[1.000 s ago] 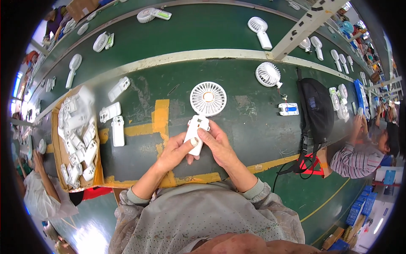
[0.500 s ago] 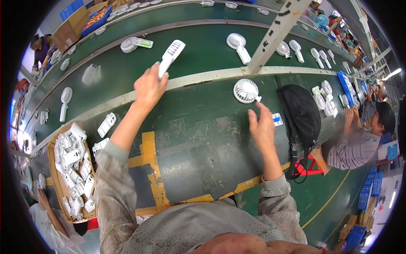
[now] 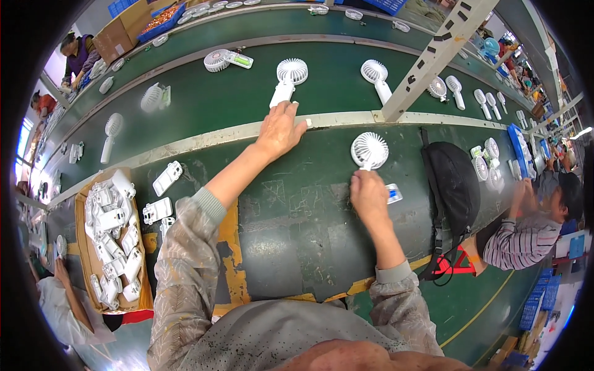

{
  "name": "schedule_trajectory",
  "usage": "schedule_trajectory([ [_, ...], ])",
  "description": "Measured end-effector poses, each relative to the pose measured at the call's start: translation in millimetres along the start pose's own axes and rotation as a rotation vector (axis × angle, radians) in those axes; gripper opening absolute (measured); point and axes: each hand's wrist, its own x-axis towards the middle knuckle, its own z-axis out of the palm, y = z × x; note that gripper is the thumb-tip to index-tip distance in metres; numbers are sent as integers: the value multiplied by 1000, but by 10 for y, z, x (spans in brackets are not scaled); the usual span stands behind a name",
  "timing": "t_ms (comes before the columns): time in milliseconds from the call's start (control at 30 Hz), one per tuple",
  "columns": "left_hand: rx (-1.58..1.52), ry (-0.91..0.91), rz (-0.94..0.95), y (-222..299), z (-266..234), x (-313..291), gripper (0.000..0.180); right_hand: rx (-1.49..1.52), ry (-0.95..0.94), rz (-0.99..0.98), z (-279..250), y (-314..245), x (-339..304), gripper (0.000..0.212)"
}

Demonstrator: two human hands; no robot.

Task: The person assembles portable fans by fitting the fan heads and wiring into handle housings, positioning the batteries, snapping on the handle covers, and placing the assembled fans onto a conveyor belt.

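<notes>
A white handheld fan (image 3: 292, 72) lies on the green conveyor belt, its handle pointing back toward me. My left hand (image 3: 278, 131) reaches over the metal rail, fingertips at the lower end of that handle and the thumb held apart. On the bench, my right hand (image 3: 369, 193) is closed on the short neck of a round white fan head (image 3: 370, 150); the fingers hide the neck's end. Just right of that hand is a small white part with a blue piece (image 3: 393, 193), perhaps an opened handle half.
A cardboard box (image 3: 147, 272) of white handle casings stands at left, with loose casings (image 3: 167, 178) beside it. A black bag (image 3: 455, 182) lies at right. More fans (image 3: 375, 72) rest on the belt beyond the rail (image 3: 337, 119). A slotted metal post (image 3: 433, 55) rises there. Co-workers sit on both sides.
My left hand has moved right and lowered the fan it held onto the belt. My right hand has come to the fan head and closed on its neck. The view has shifted slightly.
</notes>
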Motion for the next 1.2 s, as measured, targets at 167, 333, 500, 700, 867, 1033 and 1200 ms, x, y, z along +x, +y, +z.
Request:
schedule_trajectory([
  [167,-183,-107,71,333,-202,-481,64,123,-81,-132,193,-572,-242,17],
  [333,-167,-208,50,316,-352,-920,67,197,-249,-273,201,-1109,-523,36],
  [500,-117,-280,-39,214,-616,-1171,63,238,-306,-342,-54,-1070,-668,44],
  [700,-220,-330,30,61,-831,-1185,62,127,-377,-480,-244,-688,-465,41],
  [867,-44,-385,264,116,-708,-1200,71,168,-517,-568,-230,-654,-509,43],
  [1033,138,-288,271,206,-862,-1268,62,128,-563,-372,-323,-673,-554,32],
  [1200,64,-457,109,375,-1223,-1423,55,181,-420,-91,-279,-589,-585,25],
])
